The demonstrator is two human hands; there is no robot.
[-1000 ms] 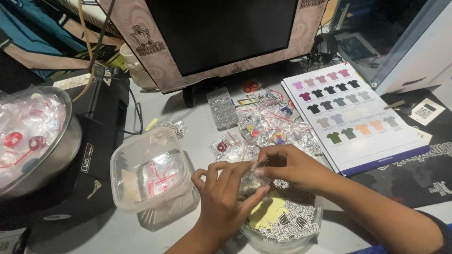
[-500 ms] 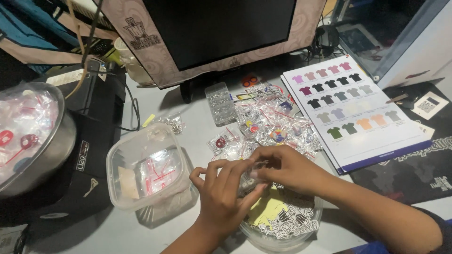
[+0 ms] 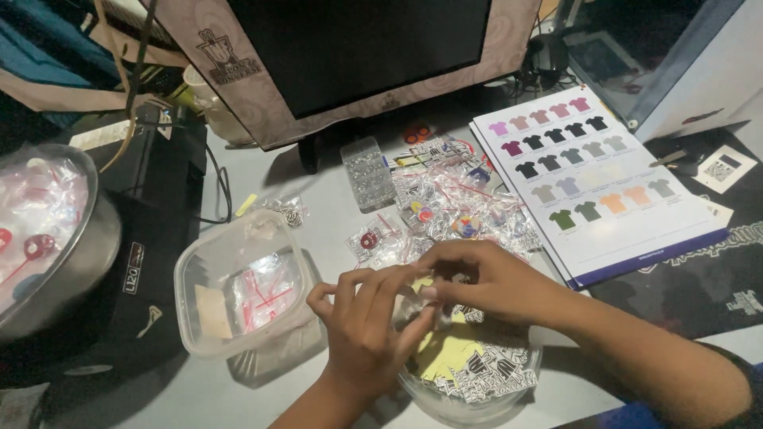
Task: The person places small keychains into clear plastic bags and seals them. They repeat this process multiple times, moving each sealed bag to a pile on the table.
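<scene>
My left hand (image 3: 367,327) and my right hand (image 3: 481,280) meet over a clear round bowl (image 3: 477,401) of black-and-white and yellow stickers. Both pinch a small clear plastic bag (image 3: 413,300) between their fingertips. What is inside the bag is hidden by the fingers. Just beyond the hands lies a heap of small clear bags with round badges (image 3: 453,210).
A clear square tub (image 3: 238,290) with empty bags stands left of my hands. A metal bowl (image 3: 75,262) of bagged badges sits far left on a black box. A shirt colour chart (image 3: 592,179) lies right. A monitor (image 3: 358,56) stands behind, with a small clear box (image 3: 367,172) below it.
The view has shifted slightly. Both hands stay over the bowl, fingers working the small bag; the left hand has closed in nearer to the right.
</scene>
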